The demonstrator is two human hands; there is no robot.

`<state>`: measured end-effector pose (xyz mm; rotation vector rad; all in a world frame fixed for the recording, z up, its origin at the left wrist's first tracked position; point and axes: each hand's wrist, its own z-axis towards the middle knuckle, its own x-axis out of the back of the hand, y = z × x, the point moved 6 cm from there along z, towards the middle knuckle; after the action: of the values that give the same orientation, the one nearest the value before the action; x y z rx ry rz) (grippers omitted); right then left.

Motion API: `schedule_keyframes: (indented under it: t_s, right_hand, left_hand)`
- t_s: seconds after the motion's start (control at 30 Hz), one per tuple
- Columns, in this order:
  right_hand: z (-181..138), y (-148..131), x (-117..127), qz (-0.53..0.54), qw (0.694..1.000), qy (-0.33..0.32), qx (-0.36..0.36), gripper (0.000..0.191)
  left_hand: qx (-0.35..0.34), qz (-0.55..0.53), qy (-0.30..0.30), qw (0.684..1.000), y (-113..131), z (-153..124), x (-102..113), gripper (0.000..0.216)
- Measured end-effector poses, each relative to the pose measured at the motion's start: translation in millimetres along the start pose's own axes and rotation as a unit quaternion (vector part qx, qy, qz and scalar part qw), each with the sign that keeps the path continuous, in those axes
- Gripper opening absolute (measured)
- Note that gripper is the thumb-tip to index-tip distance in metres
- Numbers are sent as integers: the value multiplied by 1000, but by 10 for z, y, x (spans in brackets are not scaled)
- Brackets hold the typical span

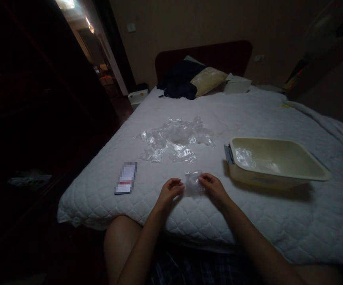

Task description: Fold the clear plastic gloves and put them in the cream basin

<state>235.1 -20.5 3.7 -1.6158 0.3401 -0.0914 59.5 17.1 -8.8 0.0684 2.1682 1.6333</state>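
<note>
A small clear plastic bag [194, 183] is held just above the near part of the bed, spread between my two hands. At its right edge my right hand [214, 188] pinches the film between thumb and fingers. My left hand [170, 192] has its fingers curled together at the bag's left edge, gripping the film there. Beyond the hands a loose heap of crumpled clear plastic bags [175, 134] lies on the white quilted bedspread [100, 182]. To the right of my right hand stands a cream plastic bin [278, 176] with some clear plastic [245, 157] inside.
A phone [126, 178], its screen blurred, rests on the bed at the left. At the far end, dark cloth [180, 81], a yellowish pillow [209, 80] and a white box [237, 84] lie near the headboard [218, 49]. The bed's near edge meets my legs.
</note>
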Motion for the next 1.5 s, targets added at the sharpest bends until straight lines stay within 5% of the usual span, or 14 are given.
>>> schedule_keyframes:
  t_s: [0.47,0.7,0.87,1.23,1.5]
  right_hand:
    - [-37,75,-92,69,998,12,-12,25]
    - [-46,91,-193,61,998,1,-1,24]
    - [-30,98,-237,40,999,2,3,26]
    - [5,186,-256,-37,999,17,29,27]
    - [-38,123,-334,-36,998,-60,3,30]
  left_hand:
    - [-58,93,46,993,-19,49,7,25]
    - [0,-42,-33,999,-2,-11,-67,33]
    - [-17,-56,-61,996,18,-20,-79,33]
    - [-16,-52,-15,998,-52,21,-59,29]
    - [-20,-98,-28,995,-35,12,-60,31]
